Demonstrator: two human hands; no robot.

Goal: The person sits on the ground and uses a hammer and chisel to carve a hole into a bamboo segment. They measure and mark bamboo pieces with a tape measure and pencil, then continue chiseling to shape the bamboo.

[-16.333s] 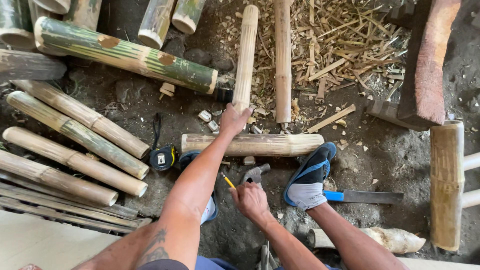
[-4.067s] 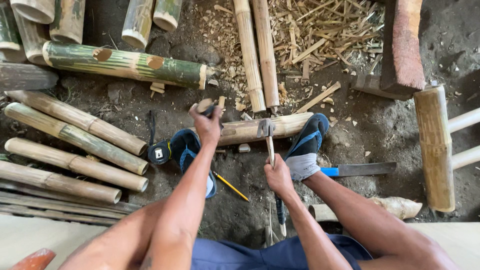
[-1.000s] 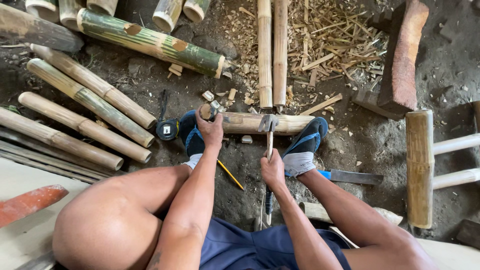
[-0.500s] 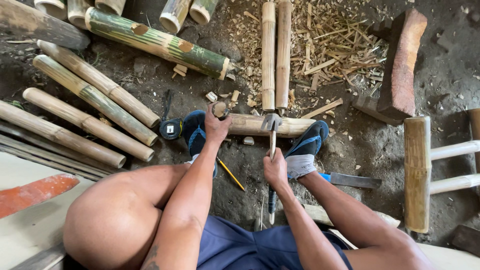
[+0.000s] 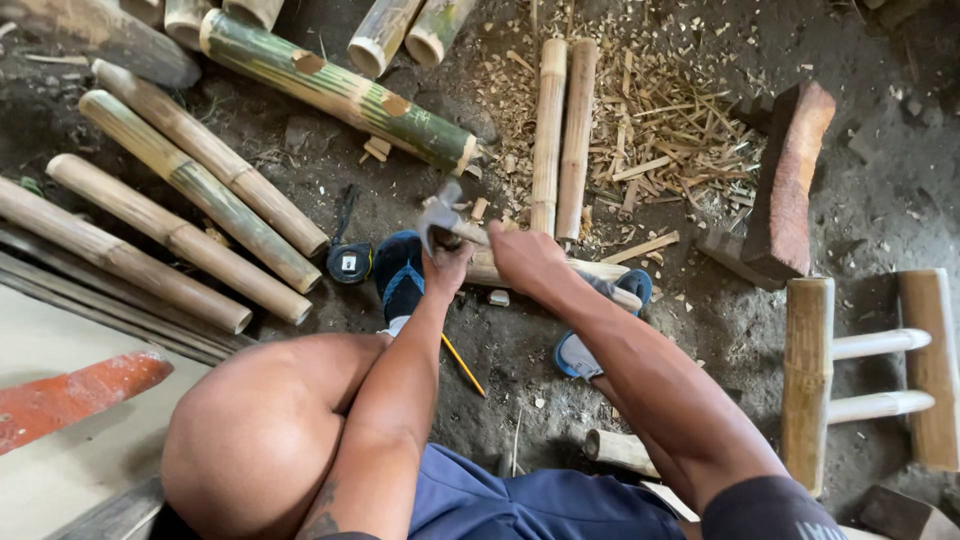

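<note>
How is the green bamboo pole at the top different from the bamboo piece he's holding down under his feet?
The green bamboo pole is mottled green, while the bamboo piece underfoot is pale tan. The pole lies free on the dirt on a slant, in full view; the piece runs crosswise, pinned by both shoes and the right hand, mostly hidden. The pole looks thicker and longer. Both are cut round bamboo.

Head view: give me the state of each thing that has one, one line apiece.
Left hand: closed on the hammer.
Right hand: pressed on the short bamboo piece.
Hammer: raised, head over the piece's left end.
Short bamboo piece: lying across the feet, pinned.
Pencil: loose on the ground.
Tape measure: on the ground, untouched.
Two thin poles: side by side, lying flat.
Green bamboo pole: lying flat, notched.
</note>
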